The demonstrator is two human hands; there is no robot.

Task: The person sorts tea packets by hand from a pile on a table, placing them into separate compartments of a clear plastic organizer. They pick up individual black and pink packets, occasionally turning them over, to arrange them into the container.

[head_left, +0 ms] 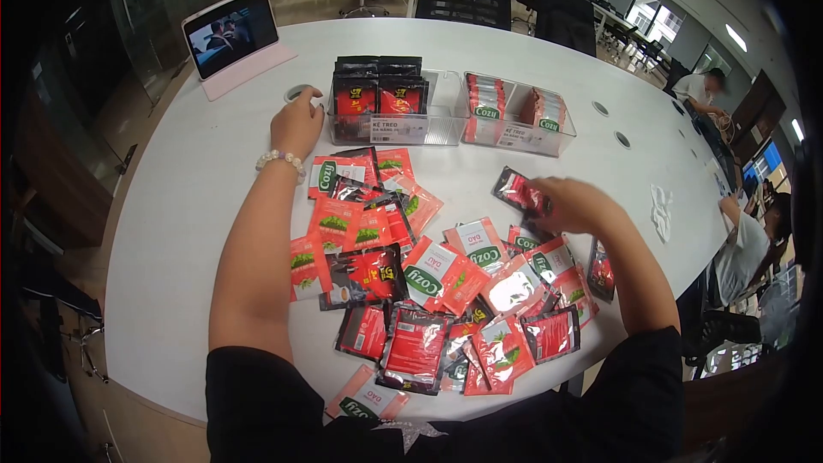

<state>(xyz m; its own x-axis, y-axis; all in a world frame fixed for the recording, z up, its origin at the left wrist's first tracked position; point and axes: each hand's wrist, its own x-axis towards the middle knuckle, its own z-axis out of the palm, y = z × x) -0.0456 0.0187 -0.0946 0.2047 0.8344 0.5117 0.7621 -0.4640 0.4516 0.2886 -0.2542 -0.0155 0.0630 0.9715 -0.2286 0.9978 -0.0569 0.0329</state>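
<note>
My right hand (pixel 570 204) is closed on a black-and-red coffee sachet (pixel 517 189), held above the right side of the pile. My left hand (pixel 298 124) is beside the left wall of a clear plastic bin (pixel 441 130), its fingers loosely bent and apart, with nothing seen in them. Black-and-red coffee sachets (pixel 356 101) stand upright in that bin. A second clear bin (pixel 561 144) holds pink Cozy tea sachets (pixel 486 101) in two rows. Between my arms lies a loose, overlapping mix of Cozy sachets (pixel 429 270) and coffee sachets (pixel 416 347).
A tablet (pixel 230 34) in a pink case stands at the back left of the white table (pixel 171 231). Crumpled clear plastic (pixel 660 213) lies at the right. Round cable holes (pixel 621 139) dot the tabletop. Other people (pixel 741 244) sit along the right side.
</note>
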